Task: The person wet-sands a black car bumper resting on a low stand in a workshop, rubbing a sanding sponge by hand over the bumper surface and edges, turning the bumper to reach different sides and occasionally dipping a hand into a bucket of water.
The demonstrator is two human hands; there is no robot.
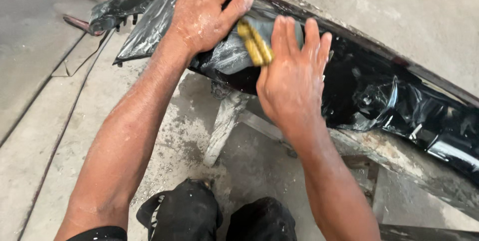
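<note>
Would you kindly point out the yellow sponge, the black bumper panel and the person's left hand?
yellow sponge [255, 43], head view, on its visible edge.
black bumper panel [369, 91], head view, on its glossy wet face.
left hand [204, 9], head view, on its back.

The bumper [369, 96] you worked on was a long, glossy black car panel, wet and shining, running from the upper left of the frame down to the right edge. Its left end tapered to a thin tip with small tabs; a dull grey patch showed at upper centre. The sponge [255, 44] was a small yellow-brown pad, edge-on and tilted, lying against that grey patch at upper centre, partly covered by your fingers.
</note>
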